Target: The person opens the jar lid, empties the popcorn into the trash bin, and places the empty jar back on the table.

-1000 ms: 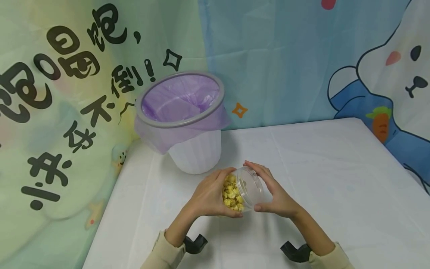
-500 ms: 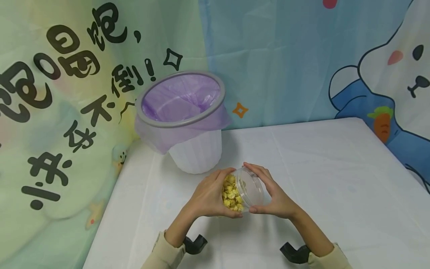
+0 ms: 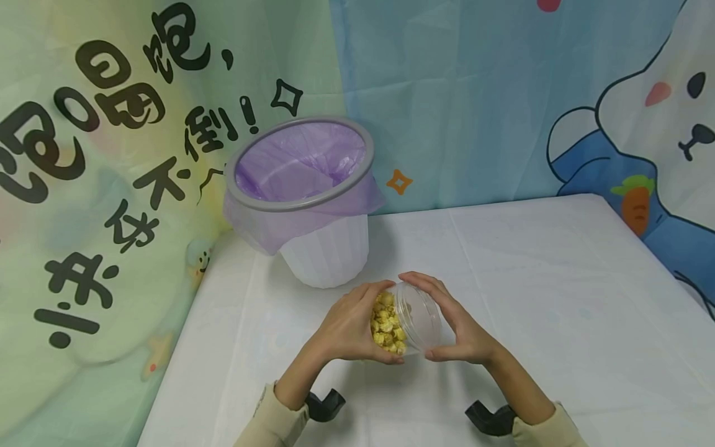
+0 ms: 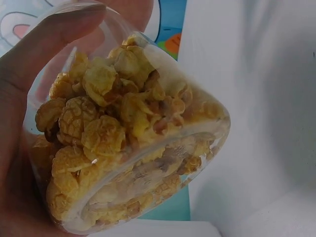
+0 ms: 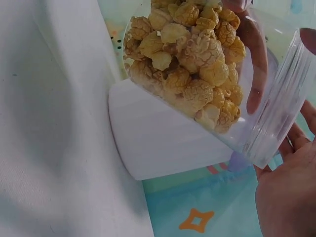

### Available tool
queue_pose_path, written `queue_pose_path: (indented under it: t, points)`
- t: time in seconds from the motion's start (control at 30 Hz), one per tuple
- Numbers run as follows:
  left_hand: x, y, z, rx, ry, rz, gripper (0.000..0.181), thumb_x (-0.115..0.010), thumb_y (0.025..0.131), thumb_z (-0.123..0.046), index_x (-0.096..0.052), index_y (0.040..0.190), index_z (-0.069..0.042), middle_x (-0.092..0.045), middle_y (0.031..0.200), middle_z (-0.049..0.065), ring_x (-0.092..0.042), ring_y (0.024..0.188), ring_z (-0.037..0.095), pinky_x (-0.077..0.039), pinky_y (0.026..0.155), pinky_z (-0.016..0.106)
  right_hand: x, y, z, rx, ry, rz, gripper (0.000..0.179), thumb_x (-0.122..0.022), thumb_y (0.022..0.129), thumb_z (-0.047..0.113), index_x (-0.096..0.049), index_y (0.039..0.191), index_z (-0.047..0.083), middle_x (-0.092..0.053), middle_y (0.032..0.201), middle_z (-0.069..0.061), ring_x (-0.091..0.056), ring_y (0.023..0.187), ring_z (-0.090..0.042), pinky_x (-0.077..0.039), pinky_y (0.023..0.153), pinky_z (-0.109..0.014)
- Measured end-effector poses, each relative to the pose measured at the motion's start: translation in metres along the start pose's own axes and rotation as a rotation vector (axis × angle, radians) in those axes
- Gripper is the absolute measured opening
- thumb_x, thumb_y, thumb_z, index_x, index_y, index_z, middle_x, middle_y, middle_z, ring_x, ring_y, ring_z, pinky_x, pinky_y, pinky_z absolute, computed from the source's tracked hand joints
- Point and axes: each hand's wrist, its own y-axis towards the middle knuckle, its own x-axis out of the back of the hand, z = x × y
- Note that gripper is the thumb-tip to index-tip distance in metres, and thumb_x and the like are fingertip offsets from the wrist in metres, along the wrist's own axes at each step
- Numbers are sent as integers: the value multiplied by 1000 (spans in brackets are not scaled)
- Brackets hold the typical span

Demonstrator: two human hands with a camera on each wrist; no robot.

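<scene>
On the left, black lettering [image 3: 117, 214] marks the backdrop [image 3: 436, 105]; next, a bin [image 3: 326, 254] lined with a purple bag [image 3: 301, 164] stands upright toward the back of the bench [image 3: 558, 310]. Nearer you, your left hand [image 3: 349, 326] has its fingers curled round the jar [image 5: 249, 138], tilted sideways above the bench, popcorn [image 3: 386, 323] inside. At the jar's right end is the lid [image 3: 422, 316]; your right hand bends [image 3: 460, 329] its fingers and thumb round that, and farther right is a printed rabbit [image 3: 631, 99]
</scene>
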Motion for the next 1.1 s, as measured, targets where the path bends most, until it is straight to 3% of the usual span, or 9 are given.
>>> queue_pose_path:
  t: [0.13, 0.23, 0.4, 0.53, 0.7, 0.9, 1.1]
  points:
    - [0, -1, 1, 2, -11, -7, 111, -84, 48, -55, -34, 138, -13, -51, 124, 5, -52, 107, 18, -45, 87, 35, -1, 0, 0, 22, -42, 4, 98, -71, 63, 23, -21, 143, -4, -20, 148, -20, -13, 135, -33, -13, 88, -74]
    - [1, -1, 1, 12, -13, -13, 111, -84, 48, -55, -34, 138, -14, -51, 124, 4, -52, 105, 18, -46, 86, 35, -2, -1, 1, -30, -56, -9, 101, -71, 71, 40, -16, 145, 0, -17, 150, -17, -13, 135, -30, -14, 89, -74]
    - [2, -2, 2, 14, -16, -20, 110, -84, 48, -54, -35, 138, -14, -51, 123, 4, -52, 105, 18, -46, 85, 35, -3, -3, 1, -147, -65, -27, 105, -68, 71, 59, -17, 147, 8, -22, 147, -10, -19, 132, -22, -21, 89, -72]
    - [1, -3, 2, 7, -14, -25, 110, -84, 48, -55, -35, 138, -14, -51, 123, 4, -53, 105, 18, -46, 86, 35, -5, -5, 1, -201, -100, -30, 104, -75, 68, 52, -20, 147, 11, -25, 143, -7, -24, 129, -19, -25, 88, -71]
    - [0, -3, 3, 0, -8, -26, 110, -84, 48, -55, -35, 138, -13, -52, 123, 4, -52, 106, 17, -45, 87, 34, -5, -6, 1, -207, -127, -26, 103, -80, 65, 34, -22, 147, 12, -26, 143, -9, -26, 128, -18, -28, 87, -70]
    - [0, -3, 4, -18, -8, -16, 111, -84, 48, -55, -35, 138, -12, -52, 124, 7, -52, 107, 18, -45, 88, 35, -5, -3, 2, -152, -99, -7, 99, -76, 63, 18, -22, 146, 9, -26, 145, -12, -21, 132, -21, -22, 91, -70]
    - [1, -2, 4, -23, 9, -10, 111, -83, 49, -56, -35, 138, -12, -52, 124, 6, -52, 107, 18, -45, 87, 35, -5, -1, 0, -82, -64, 4, 98, -74, 61, 16, -23, 144, 2, -24, 145, -17, -20, 133, -24, -17, 90, -73]
